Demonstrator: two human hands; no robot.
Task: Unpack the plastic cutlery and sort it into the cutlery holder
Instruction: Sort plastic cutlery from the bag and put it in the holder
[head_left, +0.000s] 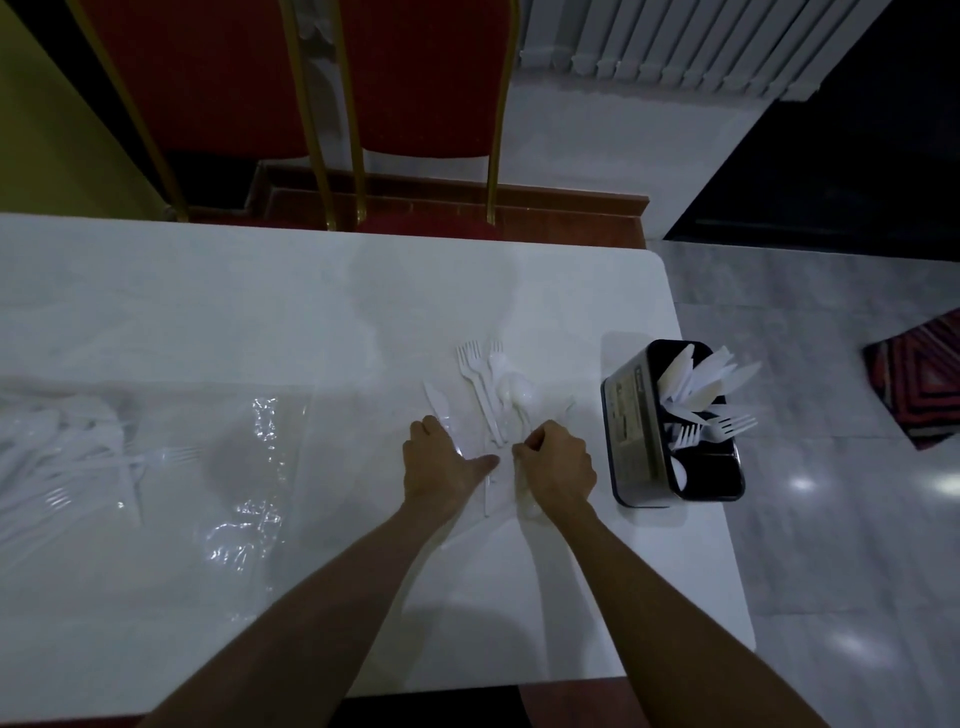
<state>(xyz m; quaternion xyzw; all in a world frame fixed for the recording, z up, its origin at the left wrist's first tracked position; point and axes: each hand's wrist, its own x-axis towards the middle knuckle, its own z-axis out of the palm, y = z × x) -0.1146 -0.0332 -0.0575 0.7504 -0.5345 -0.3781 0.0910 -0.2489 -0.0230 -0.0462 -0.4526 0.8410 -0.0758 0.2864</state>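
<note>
A small pile of loose white plastic cutlery (488, 387), forks, a knife and spoons, lies on the white table (260, 301) just beyond my hands. My left hand (441, 462) rests on the near end of the pile with its fingers on the handles and the thumb stretched to the right. My right hand (558, 462) has its fingers curled and pinches a white cutlery handle (519, 441). The black cutlery holder (670, 426) stands at the right table edge with knives, forks and a spoon inside.
A clear plastic bag (249, 467) lies flat at the left, with more white cutlery (62, 457) at the far left. Red chairs with gold frames (415, 104) stand behind the table. The table's right edge is close beside the holder.
</note>
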